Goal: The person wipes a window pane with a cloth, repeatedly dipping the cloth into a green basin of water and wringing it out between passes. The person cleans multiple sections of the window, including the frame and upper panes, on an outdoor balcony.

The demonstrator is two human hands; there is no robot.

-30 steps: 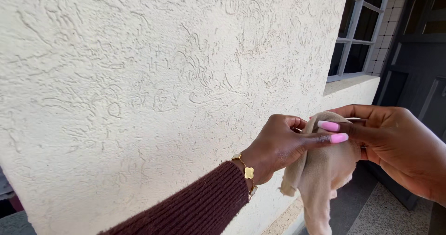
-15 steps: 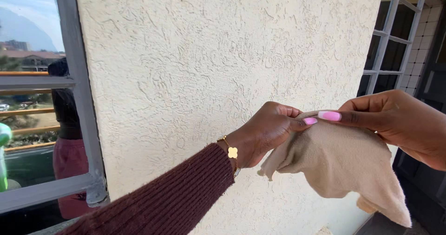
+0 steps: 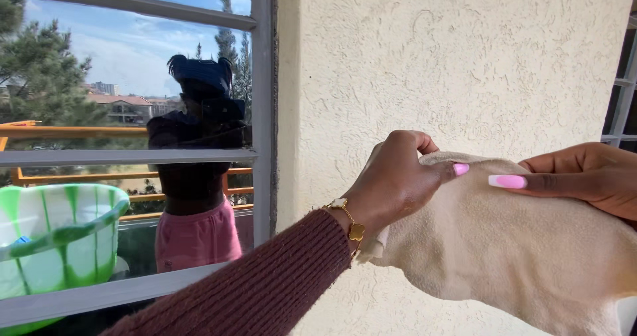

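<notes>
A beige cloth (image 3: 504, 250) is stretched out between both hands in front of a cream textured wall (image 3: 464, 57). My left hand (image 3: 395, 180), in a maroon ribbed sleeve with a gold bracelet, pinches the cloth's upper left edge. My right hand (image 3: 584, 176), with pink nails, holds the cloth's top edge on the right. The cloth hangs down toward the lower right and its far end is cut off by the frame.
A grey-framed window (image 3: 262, 110) on the left reflects a person, trees and buildings. A green and white plastic basin (image 3: 60, 240) shows at the lower left of the glass. Another window frame (image 3: 620, 103) is at the far right.
The view has swung left, bringing the left window and basin into sight. The hands have spread the bunched cloth wider, and it now lies flatter between them.
</notes>
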